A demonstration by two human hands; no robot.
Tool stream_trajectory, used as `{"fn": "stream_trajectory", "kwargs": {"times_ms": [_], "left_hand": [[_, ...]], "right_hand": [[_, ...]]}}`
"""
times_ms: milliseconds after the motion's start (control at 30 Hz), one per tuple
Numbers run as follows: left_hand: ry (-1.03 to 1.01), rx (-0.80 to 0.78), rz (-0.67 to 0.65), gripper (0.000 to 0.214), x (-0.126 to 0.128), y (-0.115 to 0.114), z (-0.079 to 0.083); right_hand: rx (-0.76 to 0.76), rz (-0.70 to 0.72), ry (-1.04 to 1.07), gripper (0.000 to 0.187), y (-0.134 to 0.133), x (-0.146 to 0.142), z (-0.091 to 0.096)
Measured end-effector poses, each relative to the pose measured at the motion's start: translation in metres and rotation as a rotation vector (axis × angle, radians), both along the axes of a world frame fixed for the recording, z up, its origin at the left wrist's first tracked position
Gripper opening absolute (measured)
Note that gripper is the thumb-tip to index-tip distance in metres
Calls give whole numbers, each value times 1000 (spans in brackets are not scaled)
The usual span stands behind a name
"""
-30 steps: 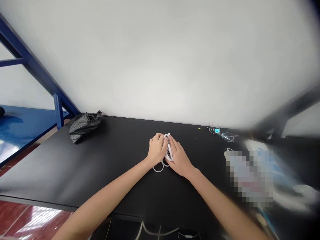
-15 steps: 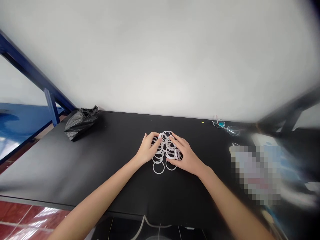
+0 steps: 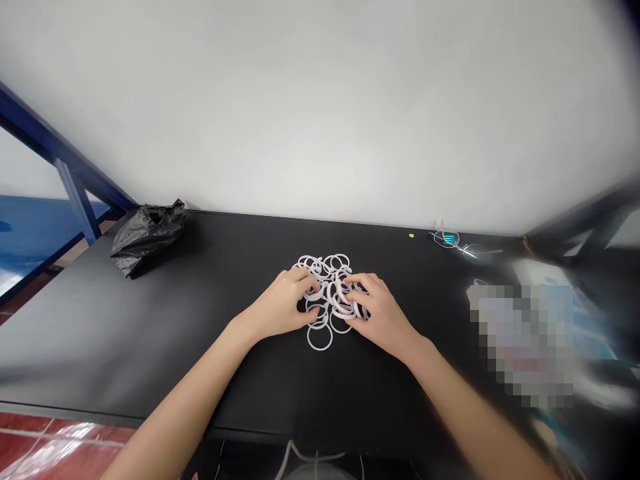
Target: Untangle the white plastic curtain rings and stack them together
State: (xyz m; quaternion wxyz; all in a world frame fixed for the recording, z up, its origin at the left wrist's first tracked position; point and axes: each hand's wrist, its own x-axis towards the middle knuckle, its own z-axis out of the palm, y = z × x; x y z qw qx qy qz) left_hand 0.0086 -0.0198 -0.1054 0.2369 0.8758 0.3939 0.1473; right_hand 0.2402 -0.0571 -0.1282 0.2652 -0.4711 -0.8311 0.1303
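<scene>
A loose pile of several white plastic rings (image 3: 327, 267) lies on the black table (image 3: 210, 347) near the wall. My left hand (image 3: 283, 308) rests on the pile's left side with its fingers curled over some rings. My right hand (image 3: 376, 313) lies on the right side, fingers bent and pressing on rings. One ring (image 3: 320, 338) sits apart at the near edge of the pile, between my wrists.
A crumpled black plastic bag (image 3: 145, 235) lies at the table's back left corner. A pair of glasses (image 3: 457, 244) sits at the back right by the wall. Blurred items cover the right side. A blue metal frame (image 3: 75, 187) stands to the left.
The rings were bunched tightly between both hands a second ago. Now they are spread out flat over the table, and my hands have moved apart and a little towards me.
</scene>
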Motion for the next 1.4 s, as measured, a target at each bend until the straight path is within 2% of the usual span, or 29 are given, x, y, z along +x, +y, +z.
{"fn": "stream_trajectory", "kwargs": {"times_ms": [100,200,400,533,700,833,967,1033,1100,1233,1300,1400], "left_hand": [[51,78,-12,5,7,-1,-8],[-28,85,31,7,10,-1,-10],[-276,-39,204,7,10,-2,-1],[-425,-217,241,16,11,-6,3],[-619,-425,249,49,12,-8,4],[-852,-822,282,43,8,-5,6],[-1012,-1033,399,42,5,-2,9],[-1068,-1154,333,48,5,-2,10],[-1118,-1241,207,52,5,-3,11],[-1177,-1266,24,64,6,-6,11],[-1156,-1263,-23,74,8,-8,10],[-1132,-1237,7,76,11,-11,10]], "right_hand": [[8,-4,64,15,0,-6,-4],[7,-29,206,15,0,-9,-4],[-82,-163,517,11,-3,-9,6],[-100,-231,615,9,-4,-8,8],[-129,-296,592,10,-4,-7,11],[-275,-389,683,13,-4,-7,14],[-384,-442,795,15,-4,-8,15],[-398,-437,857,22,-4,-9,15],[-369,-426,902,29,-3,-9,15],[-238,-383,899,29,-4,-10,13],[-172,-348,882,27,-6,-11,12],[-75,-304,851,24,-9,-14,12]]}}
